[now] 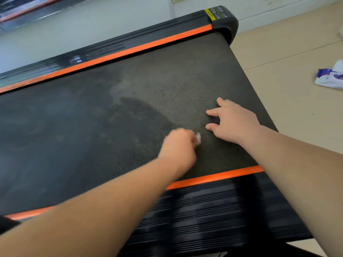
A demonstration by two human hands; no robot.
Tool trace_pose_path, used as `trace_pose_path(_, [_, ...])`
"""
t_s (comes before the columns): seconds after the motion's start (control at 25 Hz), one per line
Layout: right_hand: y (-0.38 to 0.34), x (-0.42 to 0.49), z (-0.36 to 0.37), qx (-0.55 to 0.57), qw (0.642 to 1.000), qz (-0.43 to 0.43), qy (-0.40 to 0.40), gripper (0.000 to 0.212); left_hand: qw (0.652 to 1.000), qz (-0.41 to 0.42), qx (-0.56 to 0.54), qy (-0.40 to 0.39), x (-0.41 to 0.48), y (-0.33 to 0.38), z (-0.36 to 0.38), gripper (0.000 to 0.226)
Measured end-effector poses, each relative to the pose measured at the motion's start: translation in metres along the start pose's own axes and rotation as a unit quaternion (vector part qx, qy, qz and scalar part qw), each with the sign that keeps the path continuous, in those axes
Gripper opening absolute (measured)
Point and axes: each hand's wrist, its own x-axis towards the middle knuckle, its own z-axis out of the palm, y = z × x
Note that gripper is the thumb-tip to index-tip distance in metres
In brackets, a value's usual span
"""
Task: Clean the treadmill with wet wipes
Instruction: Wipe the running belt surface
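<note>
The treadmill's black belt (78,130) fills most of the view, dusty with pale smudges and a darker wiped patch near its middle. Orange strips run along both side rails. My left hand (178,145) is curled around a small grey-white wet wipe (198,139), of which only a corner shows, and presses it on the belt. My right hand (232,123) rests on the belt just right of it, fingers spread and straight.
A blue-and-white wet wipe pack (329,77) lies on the beige tile floor to the right. The ribbed black side rail (213,210) is nearest me. The far rail runs along a white wall, ending in a black end cap (225,21).
</note>
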Motion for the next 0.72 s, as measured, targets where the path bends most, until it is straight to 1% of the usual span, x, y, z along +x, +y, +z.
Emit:
trace_pose_path(0.04, [0.002, -0.001, -0.001, 0.008, 1.0, -0.001, 0.006, 0.049, 0.998, 0.048, -0.005, -0.041, -0.013, 0.013, 0.005, 0.017])
trace_pose_path(0.08, [0.003, -0.002, -0.003, 0.014, 1.0, 0.001, 0.007, 0.048, 0.995, 0.084, -0.004, -0.061, -0.017, 0.014, 0.004, 0.018])
trace_pose_path(0.12, [0.003, -0.003, -0.006, 0.018, 1.0, 0.006, 0.005, 0.048, 0.993, 0.096, 0.011, -0.062, -0.012, 0.004, -0.001, 0.018])
trace_pose_path(0.16, [0.003, -0.004, -0.008, 0.016, 1.0, 0.012, 0.001, 0.047, 0.995, 0.082, 0.031, -0.046, -0.004, -0.011, -0.006, 0.017])
trace_pose_path(0.2, [0.003, -0.005, -0.008, 0.01, 1.0, 0.016, -0.004, 0.047, 0.999, 0.036, 0.038, -0.015, -0.001, -0.026, -0.009, 0.015])
trace_pose_path(0.24, [0.004, -0.007, -0.007, 0.002, 1.0, 0.02, -0.01, 0.048, 0.999, -0.03, 0.021, 0.017, -0.005, -0.035, -0.011, 0.014])
trace_pose_path(0.28, [0.004, -0.009, -0.005, -0.003, 1.0, 0.023, -0.016, 0.05, 0.996, -0.077, -0.003, 0.038, -0.014, -0.036, -0.009, 0.013])
trace_pose_path(0.32, [0.004, -0.011, -0.003, -0.004, 0.999, 0.024, -0.02, 0.051, 0.996, -0.081, -0.021, 0.04, -0.026, -0.025, -0.005, 0.013])
trace_pose_path(0.4, [0.005, -0.016, 0.001, 0.001, 1.0, 0.022, -0.019, 0.052, 0.998, 0.002, -0.059, -0.03, -0.052, 0.009, 0.005, 0.014])
trace_pose_path(0.44, [0.005, -0.019, 0.0, 0.003, 1.0, 0.019, -0.019, 0.054, 0.996, 0.037, -0.065, -0.055, -0.056, 0.013, 0.007, 0.015])
trace_pose_path(0.48, [0.007, -0.021, -0.001, 0.002, 1.0, 0.019, -0.02, 0.056, 0.996, 0.047, -0.059, -0.046, -0.051, 0.008, 0.004, 0.016])
trace_pose_path(0.52, [0.01, -0.024, -0.004, -0.003, 1.0, 0.022, -0.016, 0.057, 0.999, 0.023, -0.045, -0.018, -0.038, -0.004, 0.002, 0.018])
trace_pose_path(0.6, [0.023, -0.031, -0.009, -0.013, 0.999, 0.047, 0.0, 0.06, 0.994, -0.077, -0.046, 0.06, -0.019, -0.023, 0.0, 0.018])
trace_pose_path(0.64, [0.031, -0.033, -0.011, -0.006, 0.998, 0.064, 0.007, 0.062, 0.99, -0.11, -0.05, 0.079, -0.018, -0.021, 0.003, 0.018])
trace_pose_path(0.68, [0.038, -0.035, -0.012, 0.014, 0.996, 0.082, 0.014, 0.063, 0.99, -0.101, -0.048, 0.08, -0.021, -0.009, 0.007, 0.019])
trace_pose_path(0.72, [0.045, -0.035, -0.014, 0.037, 0.994, 0.098, 0.019, 0.065, 0.995, -0.057, -0.047, 0.064, -0.027, 0.01, 0.013, 0.019])
